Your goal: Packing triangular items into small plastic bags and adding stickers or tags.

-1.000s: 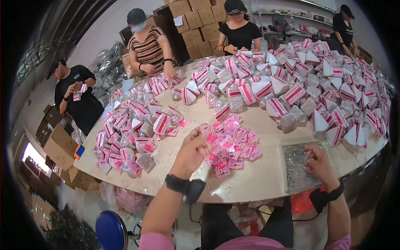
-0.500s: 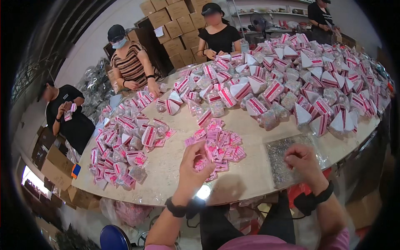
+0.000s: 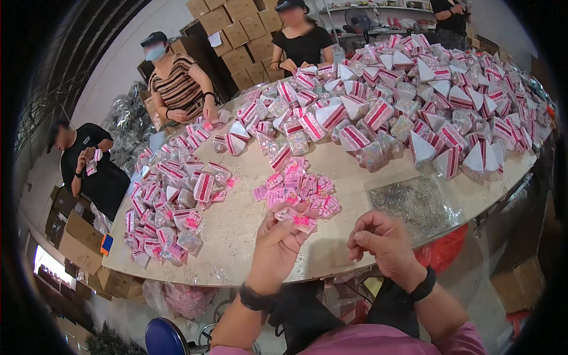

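Between the fingers of my left hand is a small pink-and-white printed card, held up over the near part of the table. My right hand hovers to its right, thumb and fingers curled together; whatever they may pinch is too small to make out. Just beyond the left hand lies a loose pile of similar pink cards. A flat clear plastic bag or sheet strewn with thin metallic pieces lies beyond the right hand.
A large heap of clear bags with pink-and-white card tops covers the table's far right. A smaller heap is at left. Several people work around the table. A blue stool stands below, and cardboard boxes at left.
My right hand has moved left, from over the metallic pieces toward my left hand. The left hand has turned, and the card in it now shows plainly.
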Motion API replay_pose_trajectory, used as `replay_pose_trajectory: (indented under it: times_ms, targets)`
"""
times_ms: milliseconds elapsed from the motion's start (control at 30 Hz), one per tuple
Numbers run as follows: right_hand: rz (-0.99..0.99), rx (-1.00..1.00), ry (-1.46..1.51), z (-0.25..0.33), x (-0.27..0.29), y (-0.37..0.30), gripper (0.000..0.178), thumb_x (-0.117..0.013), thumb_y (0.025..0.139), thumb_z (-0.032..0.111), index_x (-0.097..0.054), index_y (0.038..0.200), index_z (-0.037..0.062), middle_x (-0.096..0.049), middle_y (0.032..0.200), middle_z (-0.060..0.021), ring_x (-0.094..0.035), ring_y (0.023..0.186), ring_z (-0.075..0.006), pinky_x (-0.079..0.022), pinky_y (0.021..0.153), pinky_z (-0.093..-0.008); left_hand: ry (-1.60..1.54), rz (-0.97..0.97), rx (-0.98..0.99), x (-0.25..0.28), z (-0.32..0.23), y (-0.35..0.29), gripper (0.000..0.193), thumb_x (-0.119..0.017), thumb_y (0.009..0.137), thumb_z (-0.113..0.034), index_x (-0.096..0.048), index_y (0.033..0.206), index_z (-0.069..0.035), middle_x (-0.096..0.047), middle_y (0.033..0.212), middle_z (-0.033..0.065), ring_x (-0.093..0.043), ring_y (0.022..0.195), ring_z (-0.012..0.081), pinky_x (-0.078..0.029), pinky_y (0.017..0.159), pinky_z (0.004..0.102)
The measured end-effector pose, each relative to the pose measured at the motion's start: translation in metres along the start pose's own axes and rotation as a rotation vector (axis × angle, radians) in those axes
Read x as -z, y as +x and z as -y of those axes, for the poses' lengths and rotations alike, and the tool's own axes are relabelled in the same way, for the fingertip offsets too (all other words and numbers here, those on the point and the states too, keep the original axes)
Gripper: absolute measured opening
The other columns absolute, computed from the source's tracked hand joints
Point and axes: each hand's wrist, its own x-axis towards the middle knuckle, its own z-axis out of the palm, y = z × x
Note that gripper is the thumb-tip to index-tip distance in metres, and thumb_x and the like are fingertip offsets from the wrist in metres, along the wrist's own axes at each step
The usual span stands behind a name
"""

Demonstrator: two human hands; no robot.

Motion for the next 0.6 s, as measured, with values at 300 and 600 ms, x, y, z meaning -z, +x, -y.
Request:
replay_pose_trajectory:
  times_ms: [300, 600]
  targets:
    - [0.068, -0.027, -0.106, -0.014, -0.023, 0.012, 0.007, -0.059, 0.084, 0.005, -0.057, 0.088, -0.0003, -0.062, 0.078, -0.0068, -0.061, 0.068, -0.0117, -0.047, 0.058, -0.0221, 0.183, -0.074, 0.059, -0.007, 0.016, -0.004, 0.020, -0.053, 0.093, -0.019, -0.053, 0.106, -0.004, -0.063, 0.097, 0.0107, -0.063, 0.091, 0.0225, -0.053, 0.077, 0.0347]
    - [-0.068, 0.106, -0.148, -0.025, -0.023, 0.026, 0.004, -0.057, 0.085, 0.004, -0.057, 0.088, 0.0020, -0.060, 0.076, -0.0026, -0.060, 0.067, -0.0090, -0.044, 0.056, -0.0204, 0.588, -0.086, -0.056, 0.001, 0.026, -0.016, 0.030, -0.048, 0.096, -0.027, -0.061, 0.098, 0.000, -0.064, 0.080, 0.0060, -0.058, 0.065, 0.0099, -0.043, 0.055, 0.0218]
